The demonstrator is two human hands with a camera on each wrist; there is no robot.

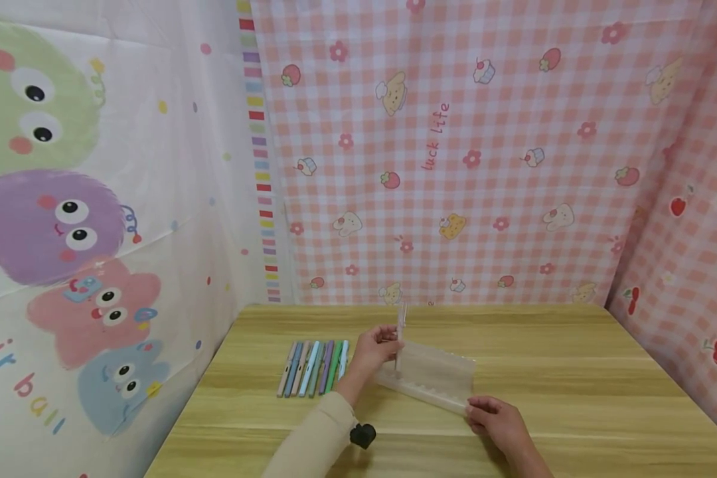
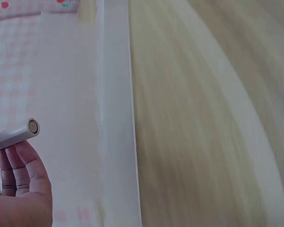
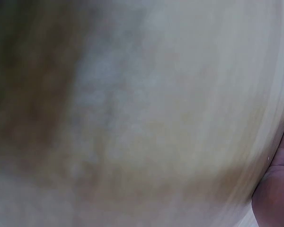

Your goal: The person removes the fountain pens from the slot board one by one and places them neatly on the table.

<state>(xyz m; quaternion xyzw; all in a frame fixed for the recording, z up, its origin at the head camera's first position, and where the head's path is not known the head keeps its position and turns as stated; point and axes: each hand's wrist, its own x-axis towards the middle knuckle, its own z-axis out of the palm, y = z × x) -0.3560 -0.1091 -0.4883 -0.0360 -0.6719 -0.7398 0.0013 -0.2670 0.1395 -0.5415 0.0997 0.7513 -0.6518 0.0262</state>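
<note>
A pale pen (image 1: 401, 325) with a clip stands nearly upright in my left hand (image 1: 372, 352), pinched between thumb and fingers. Its round end (image 2: 33, 126) shows in the left wrist view. Just beside it is a clear, frosted plastic case (image 1: 442, 370) with a scalloped strip along its inside, tilted over the table. My right hand (image 1: 502, 425) grips the near right corner of this case between thumb and fingers. In the right wrist view only part of that hand (image 3: 277, 194) appears at the edge, and the rest is blurred.
Several capped pens (image 1: 313, 368) in brown, blue, purple and green lie in a row left of my left hand. The wooden table (image 1: 544, 345) meets a pink checked cloth (image 1: 502, 119) at the back. A black strap piece (image 1: 363, 435) is at my left sleeve.
</note>
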